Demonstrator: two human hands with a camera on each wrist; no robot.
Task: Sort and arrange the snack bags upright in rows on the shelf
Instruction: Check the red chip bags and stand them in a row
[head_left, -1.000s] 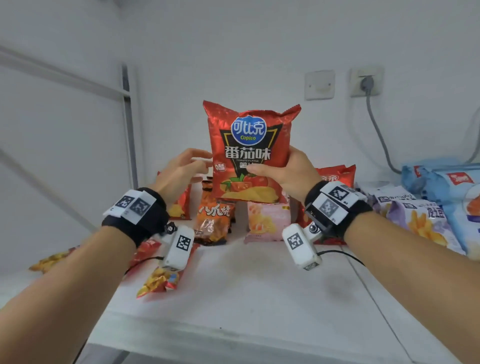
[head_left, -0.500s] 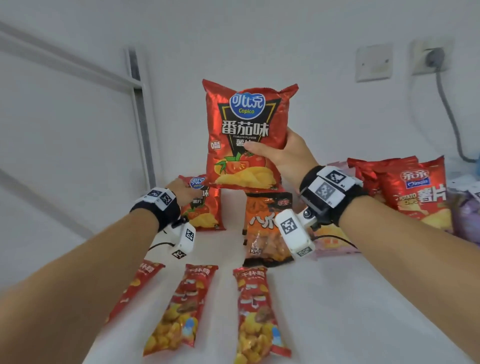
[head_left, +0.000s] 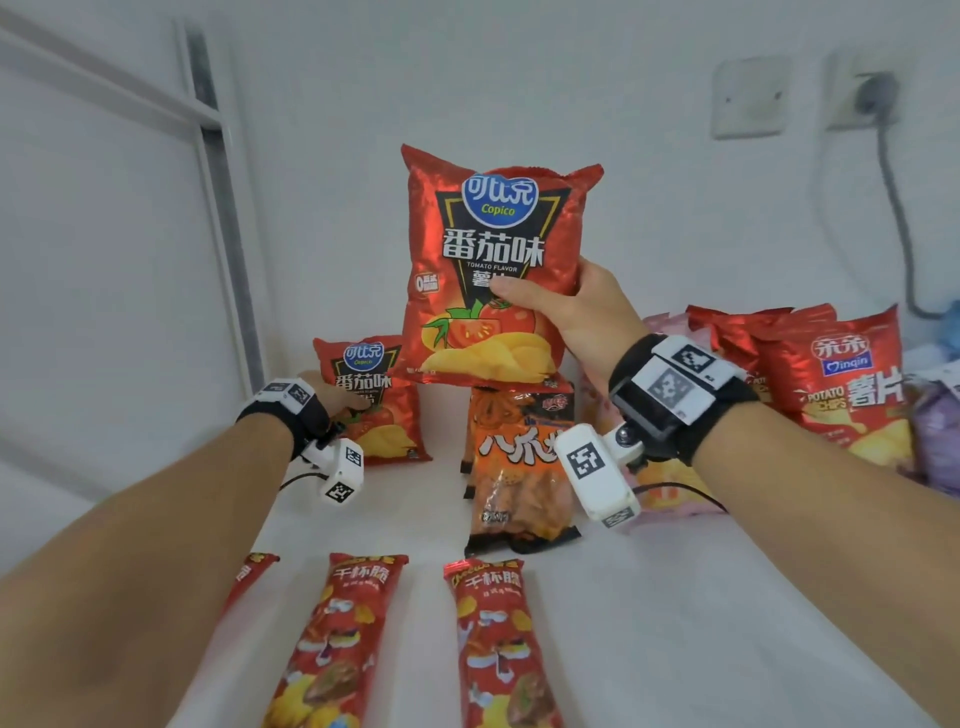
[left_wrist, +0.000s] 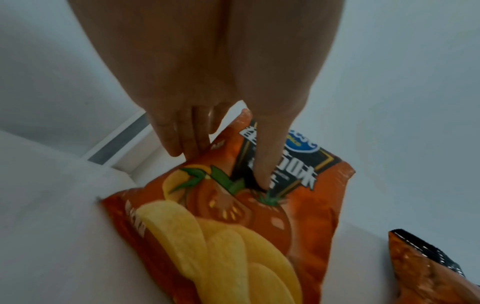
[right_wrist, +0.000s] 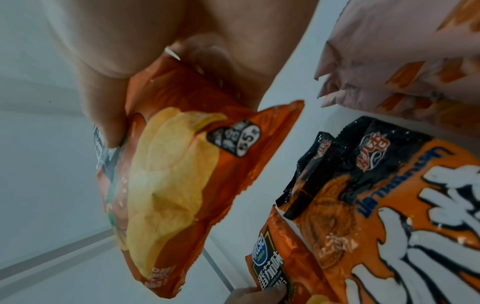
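My right hand grips a red Copico tomato chip bag by its right side and holds it upright in the air above the white shelf; the same held bag fills the right wrist view. A second red Copico bag stands upright at the back left against the wall. My left hand pinches its left edge, thumb on the front and fingers behind, as the left wrist view shows on that standing bag.
An orange and black snack bag leans below the held bag. Red Qinqin chip bags and pink bags stand to the right. Three long red stick packs lie flat at the front. A plug and cable hang on the wall.
The view has tilted down and closed in. My left hand dropped from the held bag to the standing Copico bag at back left and now pinches it. My right hand keeps its bag aloft.
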